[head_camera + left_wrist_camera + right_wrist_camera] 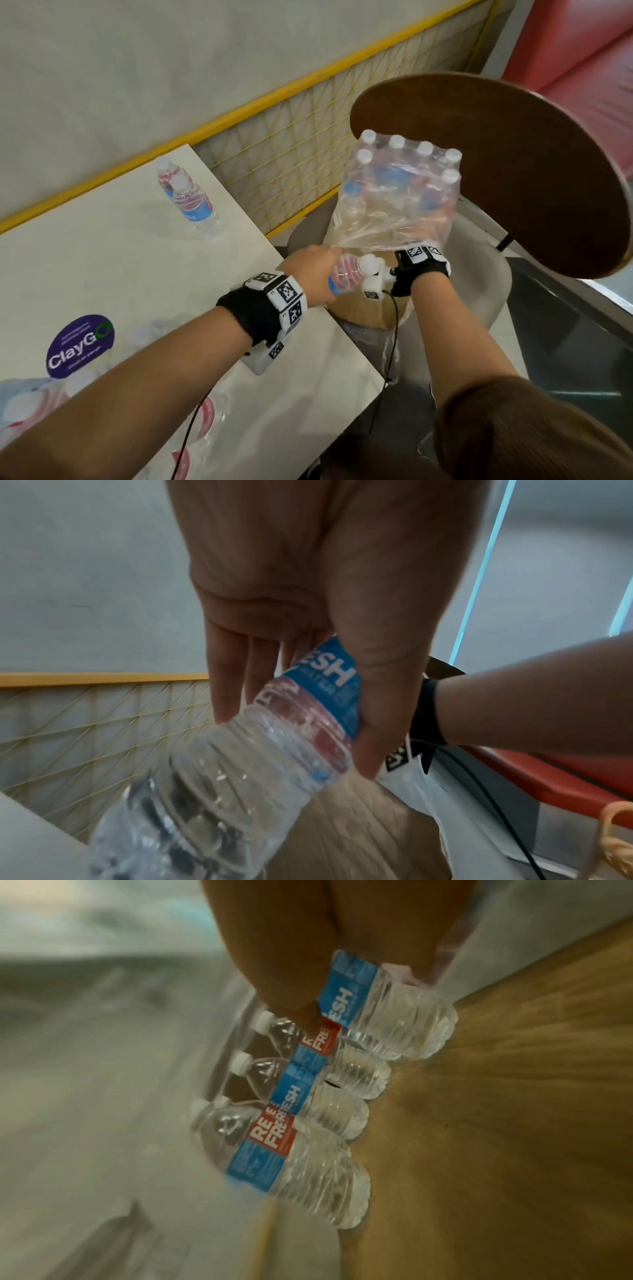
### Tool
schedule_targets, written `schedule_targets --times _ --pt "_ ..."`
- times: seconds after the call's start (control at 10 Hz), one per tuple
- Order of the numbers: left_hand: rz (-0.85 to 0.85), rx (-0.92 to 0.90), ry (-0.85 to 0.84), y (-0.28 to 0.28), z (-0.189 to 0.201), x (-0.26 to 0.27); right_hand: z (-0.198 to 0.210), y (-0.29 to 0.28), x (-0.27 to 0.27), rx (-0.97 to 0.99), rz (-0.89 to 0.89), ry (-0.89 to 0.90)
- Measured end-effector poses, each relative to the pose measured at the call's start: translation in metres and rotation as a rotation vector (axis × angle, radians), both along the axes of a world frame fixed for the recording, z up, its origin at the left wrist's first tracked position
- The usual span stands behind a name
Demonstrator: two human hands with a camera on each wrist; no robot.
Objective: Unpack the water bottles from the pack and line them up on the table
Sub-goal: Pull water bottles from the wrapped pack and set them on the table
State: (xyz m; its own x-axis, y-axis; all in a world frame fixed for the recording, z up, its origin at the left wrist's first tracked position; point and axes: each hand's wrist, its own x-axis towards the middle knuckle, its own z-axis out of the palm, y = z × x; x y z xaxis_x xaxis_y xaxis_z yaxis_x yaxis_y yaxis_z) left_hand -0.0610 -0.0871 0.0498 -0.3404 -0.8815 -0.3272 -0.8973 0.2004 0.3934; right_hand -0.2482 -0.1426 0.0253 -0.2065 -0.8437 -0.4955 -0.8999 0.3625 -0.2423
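1. The left hand (310, 270) is wrapped round a water bottle (346, 274), thumb and fingers on its blue-and-red label, holding it just at the open end of the pack (397, 198), off the table corner.
2. The right hand (308, 947) grasps another bottle (394, 1010) inside the pack (in the head view this hand is hidden under the plastic wrap).
3. The pack stands on a chair (486, 274) beside the table (102, 257), with several capped bottles in it.
4. Done so far: two bottles (190, 198) stand upright together at the far side of the table; blurred bottles also show at its near edge, number unclear.
5. Left, as I judge it: most of the pack remains to be emptied and the row is barely begun.
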Motion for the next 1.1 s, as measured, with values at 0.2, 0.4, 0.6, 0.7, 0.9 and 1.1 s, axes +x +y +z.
schedule_targets --times 0.2,0.4,0.6,0.7,0.9,1.1 --pt "-0.072 0.027 -0.049 -0.001 0.003 -0.002 -0.007 -0.027 0.001 -0.174 -0.249 -0.088" --pt "-0.063 0.117 -0.021 0.001 0.007 0.009 -0.013 -0.018 -0.007 0.113 0.090 0.207" --pt "0.088 0.209 0.056 0.009 0.012 0.044 -0.030 0.015 -0.014 0.022 0.264 0.242" --pt "0.141 0.216 0.088 0.020 0.016 0.058 -0.031 0.024 0.004 -0.105 0.089 0.058" --pt "0.123 0.215 0.069 0.054 0.024 0.082 -0.038 0.083 0.032 -0.418 -0.130 -0.773" --pt "0.025 0.255 -0.116 0.075 0.029 0.101 -0.040 0.171 0.054 -0.234 0.423 -0.678"
